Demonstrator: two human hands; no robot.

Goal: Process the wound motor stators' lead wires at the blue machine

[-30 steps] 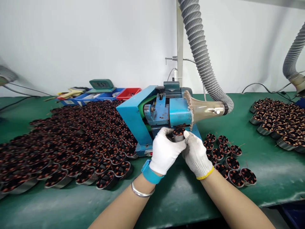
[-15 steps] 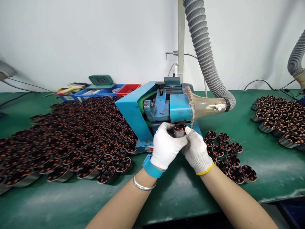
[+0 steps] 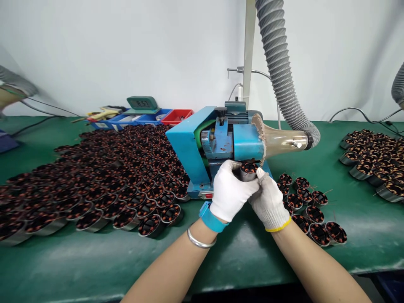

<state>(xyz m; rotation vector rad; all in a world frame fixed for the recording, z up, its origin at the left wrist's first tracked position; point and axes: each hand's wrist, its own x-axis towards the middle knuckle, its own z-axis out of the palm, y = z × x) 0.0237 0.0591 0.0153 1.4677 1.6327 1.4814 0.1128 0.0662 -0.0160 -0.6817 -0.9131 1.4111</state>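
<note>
Between my gloved hands is a motor stator [image 3: 249, 170], a short metal ring with copper windings and black insulation on top. My left hand [image 3: 232, 191], in a white glove, is closed round its left side. On the right side, my right hand [image 3: 268, 198], in a knitted glove with a yellow cuff, grips it with thumb and fingers; some fingertips are hidden. The stator is held just under the front of a blue belt-driven machine [image 3: 248, 141], whose clear funnel [image 3: 284, 138] leads to a grey hose. I cannot tell whether stator and machine touch.
Many similar stators [image 3: 126, 181] cover the green table [image 3: 94, 265] at left. A smaller group [image 3: 304, 195] stands right of my hands, and another lot [image 3: 372, 158] lies far right. Behind are blue trays [image 3: 139, 119], a red tray [image 3: 177, 117] and a digital clock [image 3: 142, 103]. The grey hose [image 3: 277, 54] hangs above.
The whole view has shifted, so the machine and hands appear a little further right. Both hands keep their grip on the stator below the machine.
</note>
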